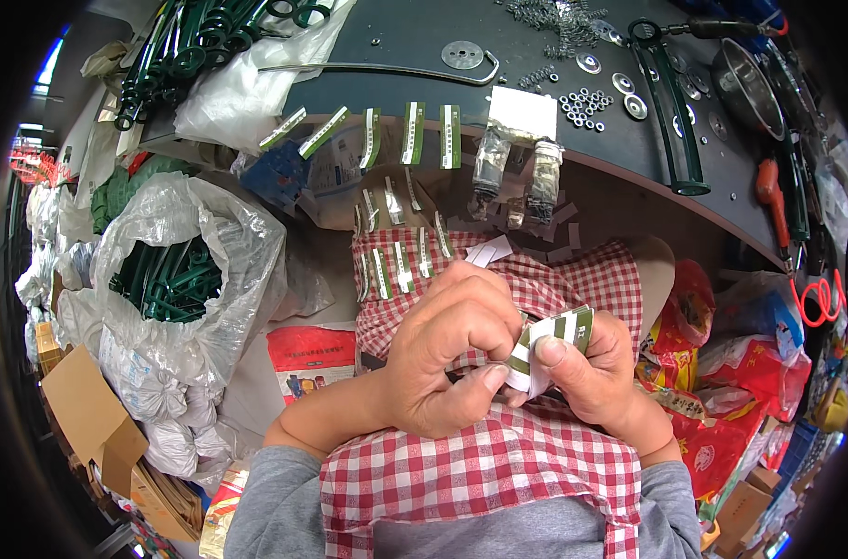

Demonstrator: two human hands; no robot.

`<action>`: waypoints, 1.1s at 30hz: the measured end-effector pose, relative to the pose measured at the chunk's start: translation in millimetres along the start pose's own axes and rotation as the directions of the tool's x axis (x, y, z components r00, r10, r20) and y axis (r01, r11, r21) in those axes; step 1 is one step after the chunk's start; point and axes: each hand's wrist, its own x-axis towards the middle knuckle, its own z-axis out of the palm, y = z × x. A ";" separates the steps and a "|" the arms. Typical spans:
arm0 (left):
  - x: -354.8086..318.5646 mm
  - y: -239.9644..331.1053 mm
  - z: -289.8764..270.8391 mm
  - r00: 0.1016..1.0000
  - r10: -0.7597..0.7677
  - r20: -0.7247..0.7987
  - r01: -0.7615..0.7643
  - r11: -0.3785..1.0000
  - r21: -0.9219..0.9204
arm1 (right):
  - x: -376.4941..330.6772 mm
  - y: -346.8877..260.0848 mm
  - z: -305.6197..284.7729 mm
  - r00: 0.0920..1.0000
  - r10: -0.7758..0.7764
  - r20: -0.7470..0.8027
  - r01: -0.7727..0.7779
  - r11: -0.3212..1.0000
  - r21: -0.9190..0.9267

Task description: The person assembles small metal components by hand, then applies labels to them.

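My right hand [593, 361] holds a small stack of green-and-white labels [565, 328], its thumb pressed on the top one. My left hand [452, 347] is closed, thumb and index finger pinching at the near left edge of the stack. Single green-and-white label strips [413, 133] hang in a row along the table's front edge. More strips [402, 267] are stuck on the red-checked apron [480, 470] over my lap. A white backing paper [488, 251] lies just beyond my left hand.
On the dark table [396, 88] lie a bent metal rod [377, 67], nuts [584, 108], washers, springs [559, 23] and a green metal frame [671, 112]. A plastic bag [256, 252] of green parts stands at left. Red scissors [820, 303] hang at right.
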 end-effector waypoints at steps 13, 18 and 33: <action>-0.5 0.0 -4.7 1.000 0.013 0.026 -0.013 0.999 0.035 | 3.1 -1.7 -1.8 0.979 -0.187 0.082 0.204 0.919 -0.338; 0.6 0.3 -2.4 0.999 0.008 -0.037 -0.003 0.992 0.126 | 1.9 5.4 -2.4 0.968 -0.245 0.050 0.243 0.878 -0.412; -0.5 -0.5 5.5 0.934 0.248 -0.257 -0.077 0.843 0.532 | -0.3 7.7 5.4 0.978 -0.168 -0.121 0.138 0.965 -0.222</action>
